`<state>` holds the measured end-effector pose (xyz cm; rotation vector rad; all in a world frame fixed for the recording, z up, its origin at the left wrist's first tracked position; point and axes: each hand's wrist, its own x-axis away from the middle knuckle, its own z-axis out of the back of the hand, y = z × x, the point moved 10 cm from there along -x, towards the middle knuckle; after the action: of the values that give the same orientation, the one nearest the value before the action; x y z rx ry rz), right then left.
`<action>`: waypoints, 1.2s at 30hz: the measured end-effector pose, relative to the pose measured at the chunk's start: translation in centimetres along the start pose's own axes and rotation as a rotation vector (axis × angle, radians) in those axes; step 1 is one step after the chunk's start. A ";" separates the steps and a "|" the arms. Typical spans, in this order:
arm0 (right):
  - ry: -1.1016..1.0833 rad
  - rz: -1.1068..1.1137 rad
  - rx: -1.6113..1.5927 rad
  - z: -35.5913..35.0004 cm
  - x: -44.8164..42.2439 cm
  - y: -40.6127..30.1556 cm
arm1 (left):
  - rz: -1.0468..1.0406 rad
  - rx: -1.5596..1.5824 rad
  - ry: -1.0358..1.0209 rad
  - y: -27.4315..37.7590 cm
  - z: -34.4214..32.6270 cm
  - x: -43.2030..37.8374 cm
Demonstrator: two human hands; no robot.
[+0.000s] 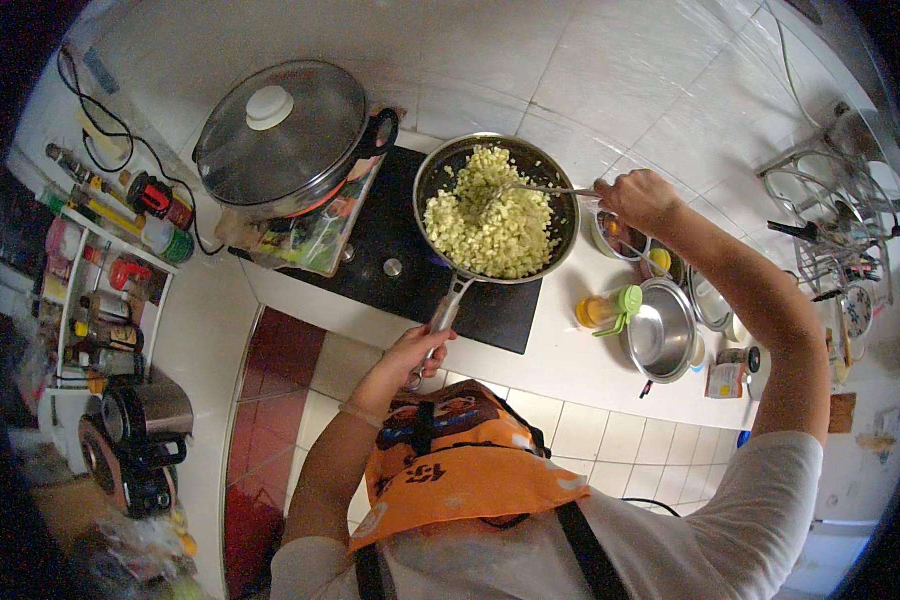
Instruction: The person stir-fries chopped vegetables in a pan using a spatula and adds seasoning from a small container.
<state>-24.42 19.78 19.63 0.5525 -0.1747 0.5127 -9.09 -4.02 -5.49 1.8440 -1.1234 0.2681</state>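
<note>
A dark frying pan [566, 247] sits on the black stove top [375, 232], heaped with finely diced pale green vegetable [495, 232]. My left hand [418, 351] grips the pan's metal handle [448, 304], which points toward my body. With my right hand [637, 199] I hold the end of a slim metal utensil [562, 190] from the pan's right side. Its far end dips into the diced pieces, so whether it is a spoon or a spatula is hard to tell.
Left of the pan stands a large lidded pan [285, 142] over a colourful sheet [330, 229]. On the right counter are an oil bottle with a green top [607, 309], a steel pot [660, 330] and small bowls [621, 232]. A dish rack [832, 202] stands farther right.
</note>
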 end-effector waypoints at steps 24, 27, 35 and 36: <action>0.092 0.077 0.094 3.4 -1.6 -7.4 | -0.064 -0.047 -0.047 0.3 -0.3 -0.2; 0.141 -0.115 0.005 5.5 3.6 -5.9 | -0.034 -0.004 -0.052 0.3 -0.4 -0.1; 0.106 -0.072 0.109 9.3 10.5 -8.7 | 0.017 0.051 -0.084 -0.4 -0.1 -0.1; 0.120 -0.029 0.140 7.9 10.3 -10.0 | 0.019 0.044 -0.086 -0.4 -0.3 -0.2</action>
<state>-10.63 12.49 24.76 0.6575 -0.0162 0.5307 -8.76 -3.57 -5.68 1.8997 -1.2035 0.2274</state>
